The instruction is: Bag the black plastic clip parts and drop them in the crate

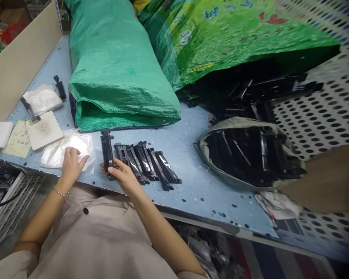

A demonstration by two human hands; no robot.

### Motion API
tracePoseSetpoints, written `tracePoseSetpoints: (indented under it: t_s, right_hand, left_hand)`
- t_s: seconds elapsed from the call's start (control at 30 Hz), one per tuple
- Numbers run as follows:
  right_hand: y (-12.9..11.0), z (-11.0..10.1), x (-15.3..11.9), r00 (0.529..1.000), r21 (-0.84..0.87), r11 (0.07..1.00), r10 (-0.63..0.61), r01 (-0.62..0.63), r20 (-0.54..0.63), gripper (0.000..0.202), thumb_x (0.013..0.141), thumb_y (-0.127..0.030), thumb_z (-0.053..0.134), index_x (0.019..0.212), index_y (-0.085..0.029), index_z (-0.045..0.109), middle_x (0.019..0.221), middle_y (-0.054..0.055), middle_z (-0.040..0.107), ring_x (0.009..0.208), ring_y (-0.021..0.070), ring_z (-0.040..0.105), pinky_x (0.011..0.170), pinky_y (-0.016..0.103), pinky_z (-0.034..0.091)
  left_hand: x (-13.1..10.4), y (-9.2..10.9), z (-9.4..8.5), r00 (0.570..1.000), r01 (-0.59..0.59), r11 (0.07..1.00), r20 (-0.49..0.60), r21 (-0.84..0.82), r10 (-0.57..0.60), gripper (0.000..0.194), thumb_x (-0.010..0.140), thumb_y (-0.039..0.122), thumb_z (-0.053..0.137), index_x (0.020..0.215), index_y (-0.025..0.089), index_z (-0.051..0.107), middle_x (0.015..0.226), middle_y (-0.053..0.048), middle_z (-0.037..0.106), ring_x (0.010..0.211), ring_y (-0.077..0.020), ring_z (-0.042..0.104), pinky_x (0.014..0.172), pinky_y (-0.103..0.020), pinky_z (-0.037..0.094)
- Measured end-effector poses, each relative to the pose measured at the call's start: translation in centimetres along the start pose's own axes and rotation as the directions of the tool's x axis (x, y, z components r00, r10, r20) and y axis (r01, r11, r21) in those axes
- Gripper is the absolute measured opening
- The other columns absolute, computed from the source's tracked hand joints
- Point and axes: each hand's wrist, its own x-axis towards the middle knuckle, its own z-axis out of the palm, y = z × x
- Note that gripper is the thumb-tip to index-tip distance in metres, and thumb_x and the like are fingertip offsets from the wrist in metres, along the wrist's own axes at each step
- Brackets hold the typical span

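My right hand (120, 172) grips the lower end of a long black plastic part (106, 145), which stands roughly upright above the blue table. Resting on a stack of clear plastic bags (50, 155) is my left hand (72, 162), its thumb spread away from the bent fingers. No bag is visibly pinched in it. Just right of the held part, several similar black plastic parts (147, 161) lie side by side in a slanted row.
A green woven sack (119, 73) and a printed green sack (235, 35) lie behind, the latter spilling black parts. At right stands an open sack (205, 149) full of black parts. A notepad (45, 130), white device (1, 135) and more bags (43, 99) are at left.
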Motion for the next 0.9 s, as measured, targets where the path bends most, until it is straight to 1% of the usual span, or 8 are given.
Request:
tracePoseSetpoints:
  t_s: [0.17, 0.27, 0.4, 0.47, 0.57, 0.63, 0.7, 0.9]
  right_hand:
    - [0.7, 1.4, 1.2, 0.999, 0.118, 0.992, 0.032, -0.031, -0.006, 0.035, 0.069, -0.033, 0.081, 0.1, -0.02, 0.071, 0.091, 0.002, 0.072, 0.084, 0.0183, 0.07, 0.074, 0.027, 0.049]
    - [0.9, 1.4, 2.1, 0.995, 0.22, 0.97, 0.092, -0.098, 0.039, 0.031, 0.07, -0.035, 0.081, 0.094, -0.018, 0.071, 0.085, 0.001, 0.071, 0.08, 0.0173, 0.07, 0.068, 0.024, 0.049]
    - [1.2, 2.2, 3.9, 0.97, 0.285, 0.939, 0.142, -0.194, 0.196, 0.032, 0.07, -0.035, 0.08, 0.094, -0.015, 0.069, 0.086, 0.004, 0.072, 0.079, 0.0184, 0.071, 0.064, 0.025, 0.05]
    - [1.4, 2.8, 4.9, 0.972, 0.311, 0.931, 0.134, -0.19, 0.191, 0.029, 0.07, -0.03, 0.079, 0.092, -0.016, 0.069, 0.083, 0.004, 0.072, 0.076, 0.0177, 0.07, 0.062, 0.024, 0.051]
    - [1.7, 2.8, 5.9, 0.987, 0.414, 0.896, 0.139, -0.161, 0.084, 0.02, 0.073, -0.029, 0.077, 0.085, -0.017, 0.067, 0.079, 0.002, 0.071, 0.072, 0.0167, 0.07, 0.057, 0.024, 0.052]
    - [1.9, 2.2, 6.1, 0.988, 0.459, 0.876, 0.153, -0.149, 0.029, 0.017, 0.074, -0.027, 0.075, 0.084, -0.017, 0.066, 0.08, 0.002, 0.071, 0.072, 0.0168, 0.07, 0.056, 0.024, 0.053]
    - [1.9, 1.5, 5.8, 0.986, 0.465, 0.872, 0.166, -0.154, 0.015, 0.016, 0.076, -0.026, 0.074, 0.087, -0.017, 0.067, 0.082, 0.003, 0.071, 0.073, 0.0173, 0.071, 0.055, 0.024, 0.054]
    - [2.1, 2.1, 5.0, 0.958, 0.443, 0.852, 0.215, -0.279, 0.188, 0.022, 0.078, -0.029, 0.073, 0.094, -0.015, 0.066, 0.089, 0.007, 0.073, 0.073, 0.0181, 0.071, 0.056, 0.025, 0.054]
  left_hand:
    - [0.5, -0.1, 0.5, 0.992, -0.032, 0.999, 0.123, 0.032, 0.028, 0.016, 0.09, 0.033, 0.062, 0.087, 0.017, 0.06, 0.096, -0.011, 0.057, 0.097, -0.0279, 0.056, 0.089, -0.044, 0.047]
    - [1.0, -1.2, 0.4, 0.982, 0.072, 0.972, 0.189, -0.222, -0.03, 0.019, 0.094, 0.024, 0.051, 0.082, 0.018, 0.065, 0.093, -0.009, 0.063, 0.094, -0.023, 0.06, 0.088, -0.039, 0.048]
    - [1.2, -1.9, -0.1, 0.97, 0.197, 0.872, 0.217, -0.447, -0.108, 0.016, 0.087, 0.027, 0.058, 0.076, 0.019, 0.066, 0.089, -0.005, 0.065, 0.087, -0.0192, 0.063, 0.081, -0.033, 0.05]
    - [1.0, -1.4, -0.1, 0.974, 0.202, 0.885, 0.18, -0.42, -0.137, 0.016, 0.086, 0.025, 0.058, 0.073, 0.019, 0.063, 0.088, -0.005, 0.063, 0.085, -0.0184, 0.062, 0.078, -0.032, 0.05]
    - [0.5, -0.3, 0.4, 0.989, 0.122, 0.972, 0.108, -0.199, -0.102, 0.009, 0.084, 0.027, 0.065, 0.082, 0.018, 0.062, 0.095, -0.008, 0.061, 0.089, -0.0213, 0.06, 0.079, -0.035, 0.05]
    - [0.4, 0.1, 0.8, 0.993, 0.051, 0.998, 0.112, -0.035, -0.047, 0.012, 0.084, 0.029, 0.067, 0.087, 0.017, 0.062, 0.099, -0.011, 0.06, 0.094, -0.0251, 0.058, 0.083, -0.039, 0.049]
    - [0.6, -0.1, 1.0, 0.988, 0.041, 0.999, 0.147, -0.017, -0.038, 0.013, 0.089, 0.028, 0.06, 0.084, 0.017, 0.064, 0.097, -0.011, 0.06, 0.095, -0.0257, 0.058, 0.085, -0.04, 0.048]
    - [1.4, -2.0, 0.2, 0.973, 0.214, 0.861, 0.179, -0.461, -0.145, 0.013, 0.083, 0.03, 0.064, 0.077, 0.019, 0.069, 0.086, -0.004, 0.059, 0.085, -0.0181, 0.06, 0.079, -0.032, 0.049]
